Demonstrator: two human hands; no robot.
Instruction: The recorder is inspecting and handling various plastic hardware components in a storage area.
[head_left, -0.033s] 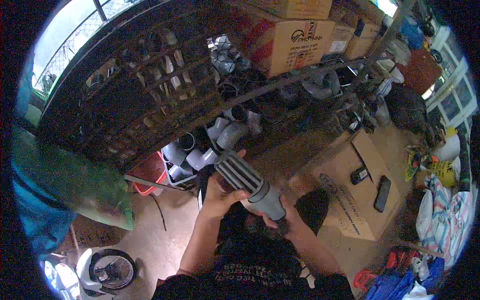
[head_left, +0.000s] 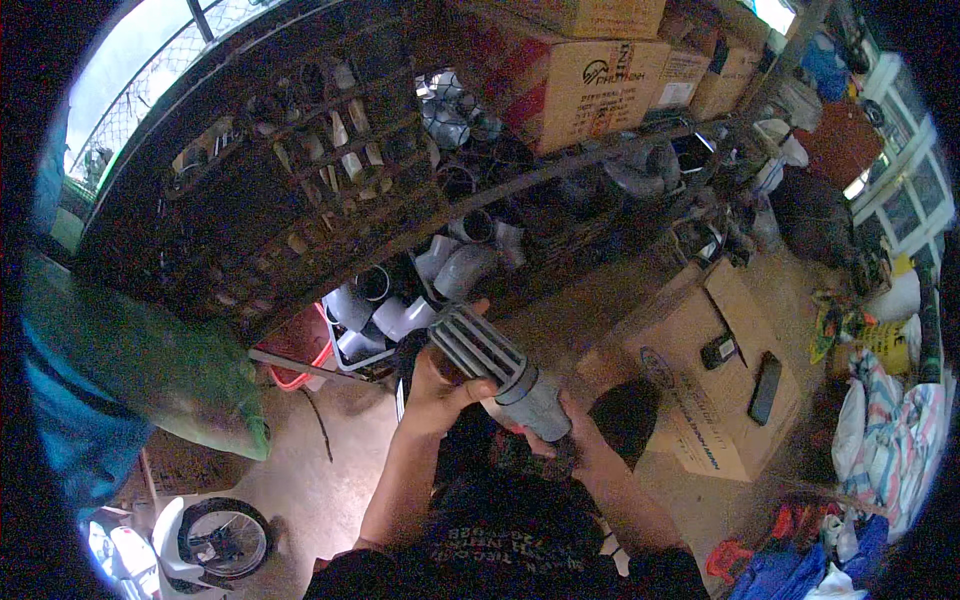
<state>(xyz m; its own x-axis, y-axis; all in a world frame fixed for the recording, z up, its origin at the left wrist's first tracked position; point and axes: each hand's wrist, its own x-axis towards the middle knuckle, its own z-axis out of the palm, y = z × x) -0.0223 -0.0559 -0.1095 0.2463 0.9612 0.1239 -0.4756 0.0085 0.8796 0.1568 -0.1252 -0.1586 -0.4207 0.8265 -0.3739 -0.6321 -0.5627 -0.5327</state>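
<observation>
A grey plastic foot valve point(head_left: 535, 400) with a slotted strainer end lies slantwise between my two hands in front of my body. Its slotted end points up and to the left, the smooth end down and to the right. My left hand point(head_left: 435, 392) is closed round the slotted part, thumb along its near side. At the smooth end, my right hand point(head_left: 572, 440) grips it with bent fingers, partly hidden. Just beyond my left hand sits a grey crate point(head_left: 385, 356) of grey pipe elbows point(head_left: 466, 272).
A dark shelf rack point(head_left: 330, 215) with small fittings runs along the far side, cardboard boxes point(head_left: 590, 85) on top. To the right, flattened cardboard point(head_left: 690, 425) bears a phone-like black device point(head_left: 765, 388). A green sack point(head_left: 170, 370) and a motorbike wheel point(head_left: 228, 538) are at left.
</observation>
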